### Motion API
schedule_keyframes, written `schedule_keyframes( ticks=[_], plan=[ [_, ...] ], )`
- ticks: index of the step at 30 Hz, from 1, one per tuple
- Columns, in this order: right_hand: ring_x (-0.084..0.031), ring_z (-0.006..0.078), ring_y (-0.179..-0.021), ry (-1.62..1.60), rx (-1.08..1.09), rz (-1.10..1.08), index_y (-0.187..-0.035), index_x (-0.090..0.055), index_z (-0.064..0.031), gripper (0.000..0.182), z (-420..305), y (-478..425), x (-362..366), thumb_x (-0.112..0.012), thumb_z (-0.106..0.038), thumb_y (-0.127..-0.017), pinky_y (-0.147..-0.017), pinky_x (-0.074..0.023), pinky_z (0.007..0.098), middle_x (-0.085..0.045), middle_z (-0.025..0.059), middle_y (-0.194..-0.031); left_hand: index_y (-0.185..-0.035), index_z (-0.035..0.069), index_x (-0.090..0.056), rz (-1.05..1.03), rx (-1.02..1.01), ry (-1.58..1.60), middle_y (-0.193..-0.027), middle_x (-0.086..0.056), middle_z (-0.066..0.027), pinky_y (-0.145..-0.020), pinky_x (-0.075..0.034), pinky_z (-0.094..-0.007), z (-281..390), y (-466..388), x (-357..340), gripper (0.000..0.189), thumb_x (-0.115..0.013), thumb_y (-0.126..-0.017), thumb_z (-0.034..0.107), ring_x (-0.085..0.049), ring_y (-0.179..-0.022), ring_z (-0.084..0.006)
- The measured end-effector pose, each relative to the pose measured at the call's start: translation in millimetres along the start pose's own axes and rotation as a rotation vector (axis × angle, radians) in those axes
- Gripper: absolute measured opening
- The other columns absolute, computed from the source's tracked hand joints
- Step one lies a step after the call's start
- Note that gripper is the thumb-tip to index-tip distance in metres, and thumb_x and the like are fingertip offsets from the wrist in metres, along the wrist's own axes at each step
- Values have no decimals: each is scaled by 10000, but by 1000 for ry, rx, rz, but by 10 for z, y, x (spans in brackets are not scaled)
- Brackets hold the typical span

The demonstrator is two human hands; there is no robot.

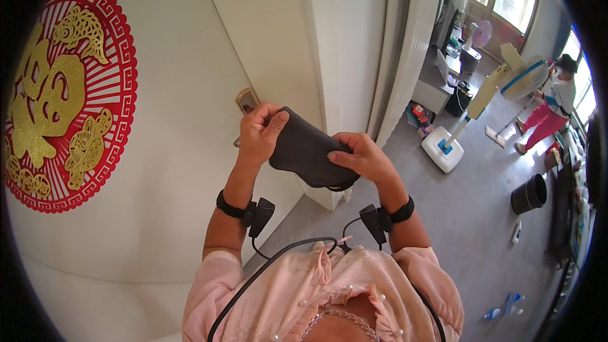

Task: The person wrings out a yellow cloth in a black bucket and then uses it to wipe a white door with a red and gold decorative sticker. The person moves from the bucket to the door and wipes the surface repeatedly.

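A dark grey folded cloth (pixel 311 149) is stretched between my two hands at chest height. My left hand (pixel 261 133) pinches its upper left corner, thumb on top. At the other end, my right hand (pixel 363 156) grips the edge with thumb and fingers. Just behind my left hand is a door handle with a gold-rimmed plate (pixel 246 100), partly covered by the fingers. It is mounted on a cream door (pixel 185 142). Beyond the cloth stands a pale door frame (pixel 327 80). Black straps with cabled devices sit on both forearms.
A red and gold round paper decoration (pixel 71 99) covers the door's left part. On the grey floor stand a pedestal fan (pixel 444 149) and a black bin (pixel 528 194); plastic bottles (pixel 506 308) lie lower right. A person (pixel 553 109) holds a flat mop (pixel 496 136) near the windows.
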State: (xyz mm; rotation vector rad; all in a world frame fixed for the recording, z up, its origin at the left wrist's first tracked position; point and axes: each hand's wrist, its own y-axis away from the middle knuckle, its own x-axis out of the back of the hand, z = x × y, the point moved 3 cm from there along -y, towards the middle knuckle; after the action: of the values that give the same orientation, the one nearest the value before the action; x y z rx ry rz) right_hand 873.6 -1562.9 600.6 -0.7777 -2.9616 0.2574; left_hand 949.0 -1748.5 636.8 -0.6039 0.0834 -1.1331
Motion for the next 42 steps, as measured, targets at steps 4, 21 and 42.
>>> schedule_keyframes(
  ticks=[4,21,42],
  plan=[
    [-510,99,-727,-390,-50,-105,-1010,-512,24,281,-34,72,43,-509,-126,-771,-662,-426,228,-562,18,-831,-1058,21,-468,-242,92,534,-969,-530,-20,-789,-384,-259,-311,60,-236,575,-614,-717,461,-473,-896,-79],
    [-579,142,-771,-199,25,156,-1029,-481,-43,238,110,-23,244,-479,-196,-847,-580,-450,230,-578,82,-970,-1010,-23,-485,436,-225,659,-1032,-520,-94,-787,-426,-340,426,-214,818,335,-564,-785,211,-522,-929,-209],
    [-506,156,-922,341,614,896,-1068,-487,-45,287,207,-720,351,-481,-32,-782,-740,-410,272,-536,62,-1041,-1317,111,-224,677,-877,-754,-1336,-133,-266,-971,-93,-521,2001,-3030,937,540,-342,-865,381,-171,-1209,-426]
  ],
)
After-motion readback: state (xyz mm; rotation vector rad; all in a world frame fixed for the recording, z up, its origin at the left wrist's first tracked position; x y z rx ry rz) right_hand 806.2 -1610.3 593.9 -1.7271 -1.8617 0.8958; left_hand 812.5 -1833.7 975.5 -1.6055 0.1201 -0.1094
